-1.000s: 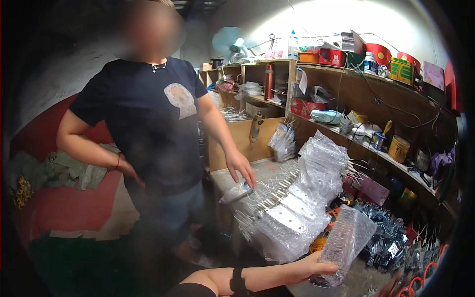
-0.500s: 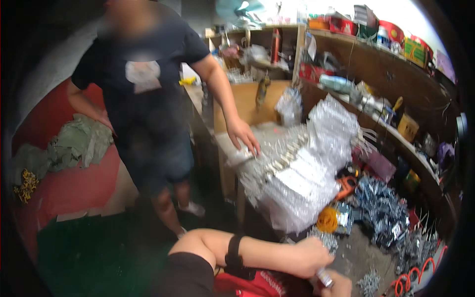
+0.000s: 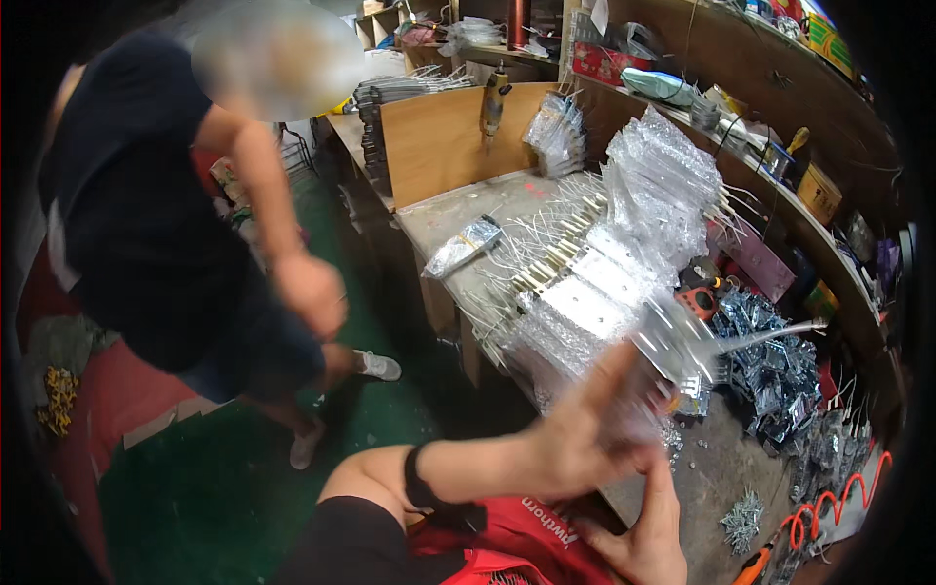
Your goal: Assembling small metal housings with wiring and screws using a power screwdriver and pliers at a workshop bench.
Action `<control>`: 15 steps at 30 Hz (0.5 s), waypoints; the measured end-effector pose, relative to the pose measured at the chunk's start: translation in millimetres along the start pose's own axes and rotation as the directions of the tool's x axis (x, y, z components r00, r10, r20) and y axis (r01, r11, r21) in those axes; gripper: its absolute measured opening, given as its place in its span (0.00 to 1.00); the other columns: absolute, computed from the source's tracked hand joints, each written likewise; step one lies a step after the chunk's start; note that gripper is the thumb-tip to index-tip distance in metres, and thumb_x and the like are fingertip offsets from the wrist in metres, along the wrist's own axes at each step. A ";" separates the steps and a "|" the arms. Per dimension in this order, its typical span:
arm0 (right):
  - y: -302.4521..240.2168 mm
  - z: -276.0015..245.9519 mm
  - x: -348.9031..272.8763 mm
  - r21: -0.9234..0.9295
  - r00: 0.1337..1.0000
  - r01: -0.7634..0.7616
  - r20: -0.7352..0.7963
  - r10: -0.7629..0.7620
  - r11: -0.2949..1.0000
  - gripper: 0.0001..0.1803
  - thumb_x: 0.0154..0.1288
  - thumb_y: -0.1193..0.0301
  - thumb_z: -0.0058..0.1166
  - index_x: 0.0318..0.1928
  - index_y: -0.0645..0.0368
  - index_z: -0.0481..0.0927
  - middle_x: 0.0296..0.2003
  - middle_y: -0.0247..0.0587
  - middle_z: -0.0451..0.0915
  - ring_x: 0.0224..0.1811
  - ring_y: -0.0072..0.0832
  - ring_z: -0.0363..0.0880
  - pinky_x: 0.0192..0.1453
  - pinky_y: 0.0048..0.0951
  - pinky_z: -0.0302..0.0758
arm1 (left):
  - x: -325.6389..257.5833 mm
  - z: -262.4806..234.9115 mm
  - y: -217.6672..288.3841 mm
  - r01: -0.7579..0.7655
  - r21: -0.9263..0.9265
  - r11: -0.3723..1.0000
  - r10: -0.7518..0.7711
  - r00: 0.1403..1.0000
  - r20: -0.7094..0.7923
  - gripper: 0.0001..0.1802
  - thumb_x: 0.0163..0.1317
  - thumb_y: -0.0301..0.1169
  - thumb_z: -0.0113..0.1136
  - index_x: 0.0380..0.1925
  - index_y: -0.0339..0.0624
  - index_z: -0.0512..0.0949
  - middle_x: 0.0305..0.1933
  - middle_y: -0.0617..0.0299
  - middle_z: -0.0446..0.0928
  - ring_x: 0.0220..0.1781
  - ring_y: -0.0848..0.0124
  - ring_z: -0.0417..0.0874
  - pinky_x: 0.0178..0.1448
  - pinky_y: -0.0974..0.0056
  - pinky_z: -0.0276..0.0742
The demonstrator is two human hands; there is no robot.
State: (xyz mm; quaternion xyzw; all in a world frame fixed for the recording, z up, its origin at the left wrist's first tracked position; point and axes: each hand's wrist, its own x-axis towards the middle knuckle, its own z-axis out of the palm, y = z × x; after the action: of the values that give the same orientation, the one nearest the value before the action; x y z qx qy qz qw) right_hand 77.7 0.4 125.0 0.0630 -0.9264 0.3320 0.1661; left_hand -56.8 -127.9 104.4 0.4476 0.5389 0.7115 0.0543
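Observation:
My left hand [image 3: 580, 429] is closed round a shiny silvery flat part [image 3: 678, 341] with a pale wire, raised over the bench; motion blurs it, and whether a clear wrap covers it I cannot tell. Just below, my right hand [image 3: 648, 536] has thumb and forefinger apart, the fingertip close to the left hand. Beyond them, silvery flat parts [image 3: 590, 292] with white wires lie in a row, partly covered by bubble wrap [image 3: 658, 185]. To their right is a heap of dark shiny metal pieces [image 3: 765, 346]. Red cloth [image 3: 526, 536] lies below my hands.
A co-worker [image 3: 146, 195] stands at the left, leaning. On the bench [image 3: 429, 219] rest a silvery packet [image 3: 463, 246] and a pile of screws [image 3: 743, 519]. A power screwdriver [image 3: 494, 102] hangs by a wooden board. An orange coiled hose [image 3: 829, 497] lies at the right.
My left hand has moved up from beside the right and now holds the silvery part over the bench. The co-worker's hand has left the bench, and that person has shifted left. The view has turned down.

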 end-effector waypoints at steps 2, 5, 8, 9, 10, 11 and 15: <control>0.0 -0.3 -0.2 -0.155 0.997 0.054 -0.044 -0.062 0.986 0.36 0.45 0.75 0.66 0.58 0.65 0.70 0.50 0.54 0.76 0.52 0.45 0.77 0.55 0.38 0.73 | 36.4 -63.6 10.0 -0.223 0.456 0.862 0.300 0.948 -0.104 0.50 0.59 0.39 0.67 0.71 0.32 0.47 0.70 0.42 0.59 0.71 0.54 0.63 0.71 0.56 0.61; 25.0 -9.0 -16.3 -0.152 0.985 -0.169 -0.042 0.165 0.974 0.27 0.54 0.74 0.63 0.58 0.59 0.76 0.53 0.53 0.75 0.56 0.49 0.73 0.61 0.41 0.69 | 85.3 -168.5 0.2 0.157 0.634 0.757 0.123 0.919 -0.374 0.47 0.49 0.36 0.73 0.68 0.41 0.60 0.61 0.49 0.71 0.64 0.62 0.71 0.66 0.60 0.66; 39.4 -16.4 -27.1 -0.157 0.972 -0.234 -0.036 0.231 0.960 0.25 0.56 0.75 0.61 0.57 0.59 0.76 0.52 0.53 0.76 0.56 0.48 0.74 0.61 0.40 0.70 | 106.5 -261.9 -58.3 0.407 0.843 0.353 -0.061 0.909 -0.413 0.44 0.47 0.41 0.72 0.67 0.56 0.65 0.60 0.46 0.72 0.61 0.52 0.75 0.64 0.55 0.70; 43.2 -18.1 -28.9 -0.159 0.971 -0.240 -0.037 0.237 0.958 0.25 0.56 0.75 0.61 0.57 0.59 0.76 0.52 0.53 0.76 0.56 0.48 0.74 0.61 0.40 0.70 | 109.3 -276.1 -79.7 0.457 0.865 0.208 -0.124 0.889 -0.440 0.43 0.46 0.43 0.72 0.66 0.62 0.66 0.57 0.45 0.73 0.58 0.49 0.76 0.61 0.53 0.72; 45.6 -18.4 -29.4 -0.159 0.971 -0.239 -0.022 0.239 0.958 0.24 0.56 0.75 0.61 0.56 0.59 0.77 0.52 0.52 0.76 0.56 0.48 0.74 0.61 0.40 0.70 | 104.1 -302.1 -112.1 0.344 0.909 0.233 -0.050 0.938 -0.342 0.44 0.45 0.44 0.73 0.66 0.65 0.66 0.56 0.45 0.73 0.57 0.48 0.76 0.60 0.52 0.73; 47.5 -18.1 -27.5 -0.173 0.966 -0.256 -0.015 0.258 0.951 0.23 0.57 0.76 0.60 0.55 0.59 0.77 0.52 0.52 0.76 0.56 0.48 0.74 0.61 0.40 0.70 | 110.7 -293.7 -121.4 0.394 0.898 0.198 -0.111 0.919 -0.379 0.44 0.45 0.44 0.73 0.66 0.65 0.66 0.55 0.46 0.73 0.57 0.48 0.76 0.60 0.52 0.73; 41.5 -21.2 -20.4 -0.200 0.958 -0.281 0.001 0.287 0.939 0.21 0.57 0.76 0.60 0.53 0.59 0.78 0.52 0.52 0.76 0.56 0.48 0.74 0.61 0.40 0.70 | 115.5 -288.0 -139.8 0.424 0.899 0.109 -0.221 0.892 -0.394 0.44 0.45 0.45 0.74 0.66 0.66 0.66 0.54 0.46 0.73 0.55 0.49 0.77 0.59 0.51 0.73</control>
State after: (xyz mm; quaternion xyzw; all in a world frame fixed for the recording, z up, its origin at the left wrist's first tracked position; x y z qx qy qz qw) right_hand 93.0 46.1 108.6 -0.0833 -0.9565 0.2579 0.1076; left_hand -382.2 -212.4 51.9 0.1909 0.9497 0.2110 -0.1307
